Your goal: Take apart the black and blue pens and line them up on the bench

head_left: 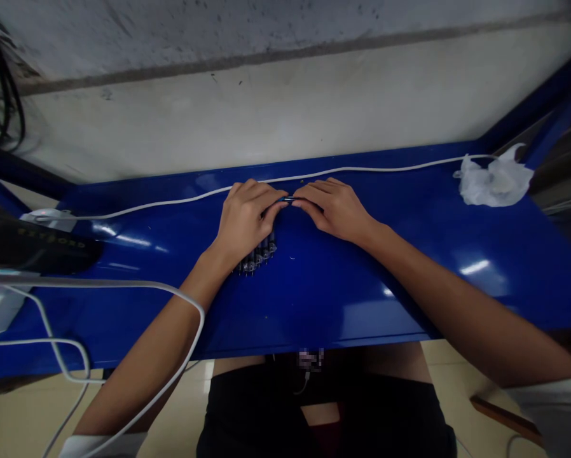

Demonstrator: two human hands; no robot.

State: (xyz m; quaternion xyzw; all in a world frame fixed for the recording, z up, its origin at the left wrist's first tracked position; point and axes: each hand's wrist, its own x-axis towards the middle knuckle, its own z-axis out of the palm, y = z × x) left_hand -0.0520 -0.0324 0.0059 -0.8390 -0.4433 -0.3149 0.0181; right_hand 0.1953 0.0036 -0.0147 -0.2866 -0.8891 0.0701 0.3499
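Over the middle of the blue metal table, my left hand and my right hand face each other with fingertips nearly meeting. Between them lies a thin dark pen, pinched at either end by thumb and fingers. Most of it is covered by my fingers; a short dark middle section with a bluish bit near the left thumb shows. Below my left hand, several black pens with clear ends lie side by side on the table, partly hidden by that hand and wrist.
A white cable runs along the back of the table. A crumpled white plastic bag sits at the right end. To the left are a black cylindrical object and a white box. Another pale cable loops across my left forearm.
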